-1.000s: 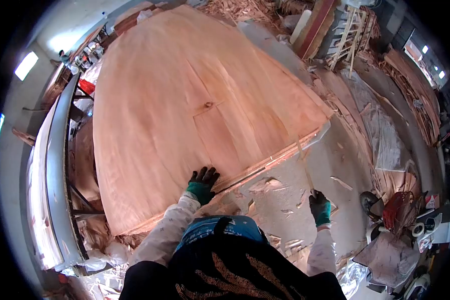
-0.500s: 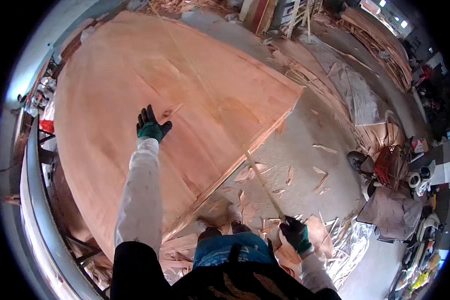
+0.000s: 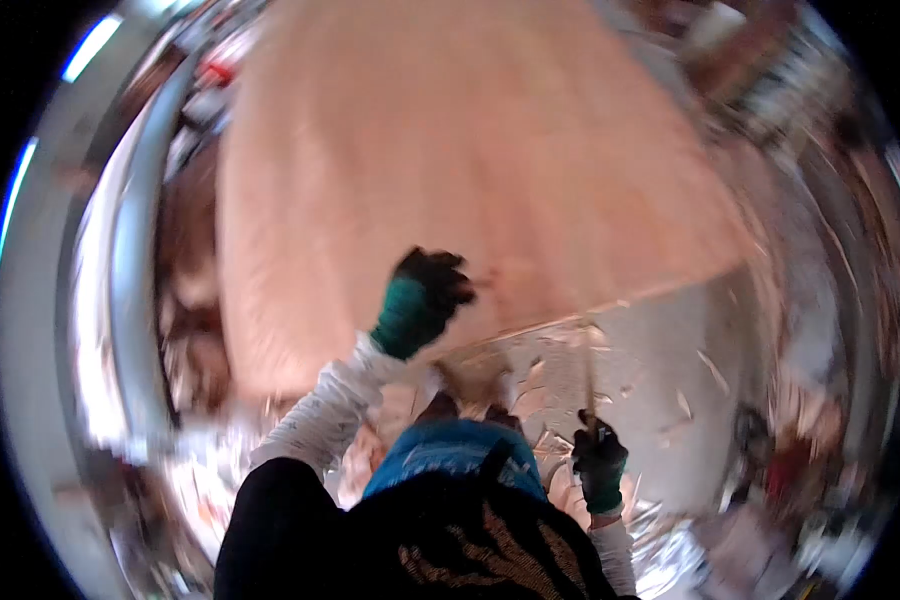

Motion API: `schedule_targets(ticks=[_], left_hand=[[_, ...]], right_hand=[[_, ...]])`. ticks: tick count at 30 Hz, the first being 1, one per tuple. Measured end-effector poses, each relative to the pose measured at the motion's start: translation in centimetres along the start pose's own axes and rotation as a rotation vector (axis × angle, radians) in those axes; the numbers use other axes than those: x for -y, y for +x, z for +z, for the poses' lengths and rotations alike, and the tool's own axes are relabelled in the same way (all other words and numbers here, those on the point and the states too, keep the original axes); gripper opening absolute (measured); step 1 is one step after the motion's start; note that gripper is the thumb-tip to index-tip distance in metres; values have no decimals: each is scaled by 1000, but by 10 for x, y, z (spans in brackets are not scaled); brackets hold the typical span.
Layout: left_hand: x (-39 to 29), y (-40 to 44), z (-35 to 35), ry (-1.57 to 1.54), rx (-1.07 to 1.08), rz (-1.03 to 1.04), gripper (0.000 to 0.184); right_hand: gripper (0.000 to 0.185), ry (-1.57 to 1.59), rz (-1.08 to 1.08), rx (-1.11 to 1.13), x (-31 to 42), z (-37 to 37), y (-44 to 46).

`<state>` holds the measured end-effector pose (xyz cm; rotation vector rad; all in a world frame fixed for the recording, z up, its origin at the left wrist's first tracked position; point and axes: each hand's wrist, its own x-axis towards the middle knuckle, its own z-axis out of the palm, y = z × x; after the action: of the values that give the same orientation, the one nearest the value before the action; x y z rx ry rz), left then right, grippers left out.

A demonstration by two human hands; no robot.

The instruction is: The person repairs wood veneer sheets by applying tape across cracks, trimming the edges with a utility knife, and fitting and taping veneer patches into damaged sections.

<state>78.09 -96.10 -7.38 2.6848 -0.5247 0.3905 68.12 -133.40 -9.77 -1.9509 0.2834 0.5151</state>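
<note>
A broad, pinkish-brown stack of wood veneer sheets [image 3: 400,150] fills the middle of the head view. My left hand [image 3: 420,300], in a black and green glove, hovers over the near part of the top sheet. Its fingers are loosely bent and somewhat apart, with nothing seen in them. At the lower right, my right hand [image 3: 600,465], gloved the same way, is closed around the end of a thin, light stick [image 3: 589,370]. The stick points away from me toward the near edge of the stack. Blur hides its far part.
Veneer scraps [image 3: 685,403] litter the grey floor [image 3: 650,350] on the right. A pale, rail-like long bar [image 3: 140,250] runs along the left. Crumpled shiny plastic [image 3: 660,550] lies near my right arm. Blurred clutter lines the right side.
My left hand has gone from spread over the sheet to bent fingers, nearer my body. My view has turned and blurred. The right hand keeps hold of the stick, which now points straighter ahead.
</note>
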Motion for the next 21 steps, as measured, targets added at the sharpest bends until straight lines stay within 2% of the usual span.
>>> schedule_targets(ticks=[1, 2, 4, 6, 7, 8, 10, 11, 12, 13, 15, 16, 17, 20, 21], left_hand=[[-23, -36, -20, -63, -1, -136, 22], [-48, -76, -34, -131, -22, -279, 23], [-76, -175, -45, -173, 8, -570, 27], [-100, -293, -37, -19, 26, -787, 30], [-117, -333, -46, -16, 186, -995, 29], [-133, -372, -53, -27, 347, -1195, 29], [-164, -449, -52, -44, 535, -1435, 36], [-173, -472, -62, -146, 678, -1538, 42], [-179, -487, -69, -260, 832, -1627, 49], [-185, -516, -59, -245, 856, -1689, 54], [-183, -591, -21, -312, 599, -1734, 53], [-191, -610, 5, -315, 460, -1744, 52], [-172, -642, 21, -343, 447, -1672, 48], [-84, -647, -54, -379, 208, -1520, 39], [-55, -650, -84, -384, 106, -1544, 38]], right_hand=[[26, 70, 16, 32, 11, 11, 9], [30, 186, -138, 68, 14, 27, 18], [30, 875, 209, 324, 43, 47, 37], [30, 562, -95, 322, 62, 76, 46], [30, 648, -70, 369, 67, 86, 55], [29, 430, -348, 246, 92, 107, 46], [31, 300, -425, 302, 126, 135, 63], [34, 206, -466, 276, 125, 155, 76], [34, 239, -440, 319, 150, 177, 65], [33, 245, -447, 329, 154, 199, 69], [31, 292, -434, 338, 163, 247, 68], [31, 295, -445, 325, 161, 243, 72], [32, 278, -449, 304, 158, 266, 77], [32, 253, -350, 308, 155, 327, 72], [34, 242, -335, 299, 152, 350, 68]])
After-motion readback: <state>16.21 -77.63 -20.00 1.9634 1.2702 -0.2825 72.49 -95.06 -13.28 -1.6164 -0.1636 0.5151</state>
